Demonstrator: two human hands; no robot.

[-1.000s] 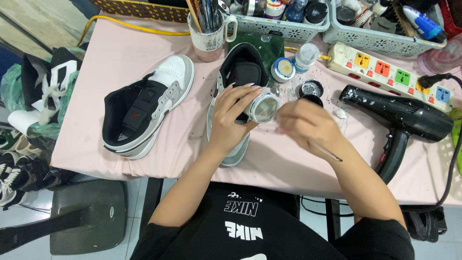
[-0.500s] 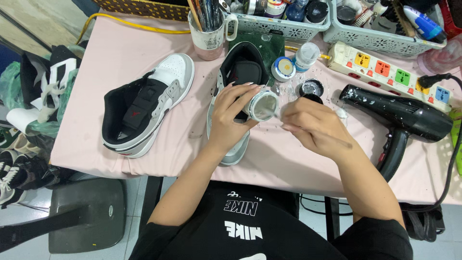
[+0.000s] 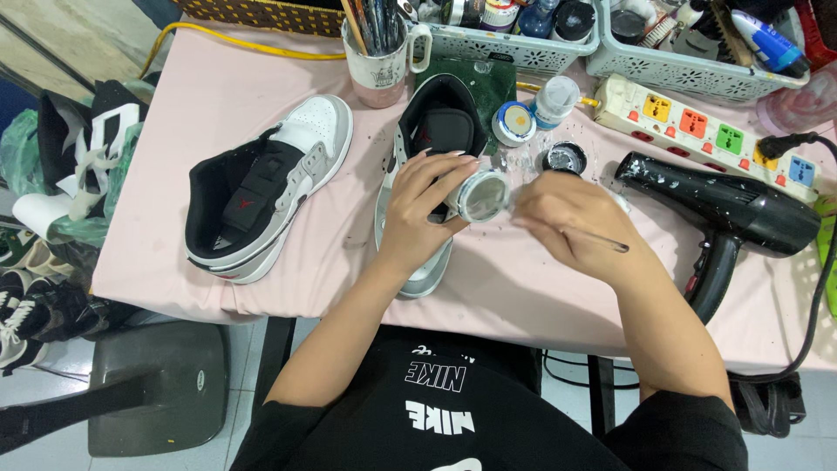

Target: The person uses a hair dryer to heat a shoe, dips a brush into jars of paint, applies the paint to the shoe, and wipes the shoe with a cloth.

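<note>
Now you are tilting the small jar (image 3: 482,195) in your left hand (image 3: 425,209) slightly closer, while your right hand (image 3: 565,220) keeps its grip pinching a thin brush (image 3: 593,239) at the rim.

A single head-worn view looks steeply down from above the person's own chest, facing forward across the pink cloth-covered table (image 3: 288,262); the black shirt fills the bottom centre of the frame, and both forearms run up from it to the left hand (image 3: 423,209) and right hand (image 3: 567,218) at mid-frame, so the camera sits close over the work. The table's far edge, with the white perforated plastic baskets (image 3: 514,48), lies along the top of the frame; the grey tiled floor (image 3: 52,392) shows at lower left; there is no second view to share any part.
</note>
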